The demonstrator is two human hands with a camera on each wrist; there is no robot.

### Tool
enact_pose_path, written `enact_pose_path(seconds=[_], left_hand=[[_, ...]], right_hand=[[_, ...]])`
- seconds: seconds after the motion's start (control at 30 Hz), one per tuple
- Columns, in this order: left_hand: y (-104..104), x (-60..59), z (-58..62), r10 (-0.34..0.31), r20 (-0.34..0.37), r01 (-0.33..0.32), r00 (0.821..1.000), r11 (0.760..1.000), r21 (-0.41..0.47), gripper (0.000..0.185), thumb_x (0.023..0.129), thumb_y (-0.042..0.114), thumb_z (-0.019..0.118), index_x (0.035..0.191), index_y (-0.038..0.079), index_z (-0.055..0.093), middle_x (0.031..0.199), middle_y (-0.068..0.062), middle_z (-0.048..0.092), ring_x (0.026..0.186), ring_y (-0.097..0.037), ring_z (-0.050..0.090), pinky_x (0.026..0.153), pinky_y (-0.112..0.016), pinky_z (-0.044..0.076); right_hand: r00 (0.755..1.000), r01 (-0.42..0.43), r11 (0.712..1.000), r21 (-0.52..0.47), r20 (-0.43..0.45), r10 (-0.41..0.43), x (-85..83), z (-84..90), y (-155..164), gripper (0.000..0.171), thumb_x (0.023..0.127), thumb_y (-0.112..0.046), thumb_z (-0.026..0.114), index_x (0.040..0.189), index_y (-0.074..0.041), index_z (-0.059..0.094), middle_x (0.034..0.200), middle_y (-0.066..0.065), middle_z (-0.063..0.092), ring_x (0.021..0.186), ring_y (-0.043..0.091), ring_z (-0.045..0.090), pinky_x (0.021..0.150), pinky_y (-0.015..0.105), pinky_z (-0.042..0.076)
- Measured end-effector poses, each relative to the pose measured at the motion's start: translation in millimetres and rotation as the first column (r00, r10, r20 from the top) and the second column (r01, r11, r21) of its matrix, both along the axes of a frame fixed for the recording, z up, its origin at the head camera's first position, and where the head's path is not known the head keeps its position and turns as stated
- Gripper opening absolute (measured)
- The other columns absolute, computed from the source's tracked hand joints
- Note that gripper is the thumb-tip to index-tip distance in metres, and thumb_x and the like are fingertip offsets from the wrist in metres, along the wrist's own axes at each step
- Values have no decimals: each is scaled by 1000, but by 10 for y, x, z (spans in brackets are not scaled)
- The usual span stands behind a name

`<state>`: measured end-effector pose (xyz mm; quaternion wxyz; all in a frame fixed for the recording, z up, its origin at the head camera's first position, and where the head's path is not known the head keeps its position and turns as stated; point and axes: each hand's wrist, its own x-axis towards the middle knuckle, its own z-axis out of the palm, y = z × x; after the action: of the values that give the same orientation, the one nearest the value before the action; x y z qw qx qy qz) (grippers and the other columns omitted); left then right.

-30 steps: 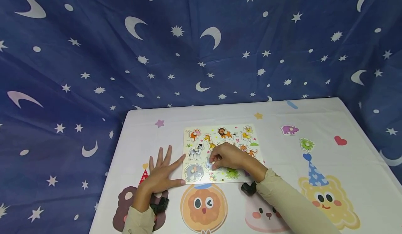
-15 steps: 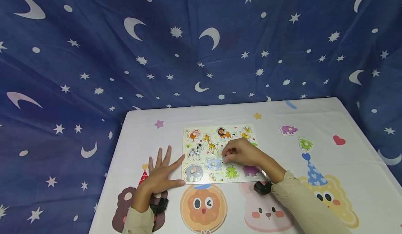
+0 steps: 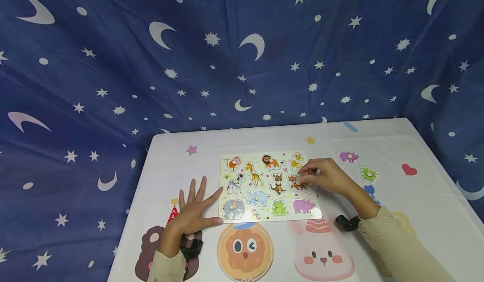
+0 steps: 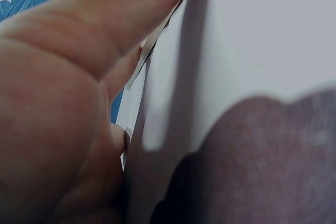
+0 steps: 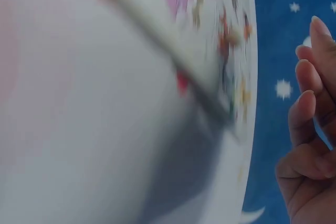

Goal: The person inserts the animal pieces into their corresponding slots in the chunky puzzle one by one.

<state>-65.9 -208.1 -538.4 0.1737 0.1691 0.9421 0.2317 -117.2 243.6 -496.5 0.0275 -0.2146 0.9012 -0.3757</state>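
Shifted rightward since the earlier frame, right hand [image 3: 327,176], from the middle of the puzzle board [image 3: 269,186] to its right edge, uncovering the kangaroo piece [image 3: 277,183] and the pink hippo piece [image 3: 303,205] seated in the board; hovered with fingers loosely curled, fingertips just above the tiger piece [image 3: 298,182], whether touching its knob could not be told; empty in the blurred right wrist view, fingers bent and holding nothing. Lay flat on the white tablecloth [image 3: 427,189], left hand [image 3: 194,208], fingers spread, thumb and forefinger touching the board's left edge beside the elephant piece [image 3: 232,208]; kept the same place as before. Held in the board's recesses: monkey, lion and a yellow animal along the far row; zebra, giraffe, kangaroo and tiger across the middle; elephant, blue rhino, green frog and pink hippo along the near row. Rested loose on the cloth, well to the right of the board: a purple animal piece [image 3: 348,156] and a green piece [image 3: 368,174].
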Motion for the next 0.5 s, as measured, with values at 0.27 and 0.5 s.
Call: enact_pose_path(seconds=[0.27,0.5], left_hand=[[10,-8,-4,1,6,-1,1000,1000,-5,96,78,71,73,158,40,32,172,-12,-12,154,-47,-23,113,-75,-19],[10,-10,-6,6,14,-5,1000,1000,-15,96,77,72,72,158,40,32,172,-12,-13,154,-47,-23,113,-75,-20]], right_hand=[[988,130,991,28,-82,-128,64,44,473,20,82,-19,86,100,-12,81,75,-11,65,71,5,57,59,23,45],[958,279,960,40,-81,-275,97,65,806,23,82,-18,86,103,-12,80,81,-4,66,74,5,55,55,20,44]])
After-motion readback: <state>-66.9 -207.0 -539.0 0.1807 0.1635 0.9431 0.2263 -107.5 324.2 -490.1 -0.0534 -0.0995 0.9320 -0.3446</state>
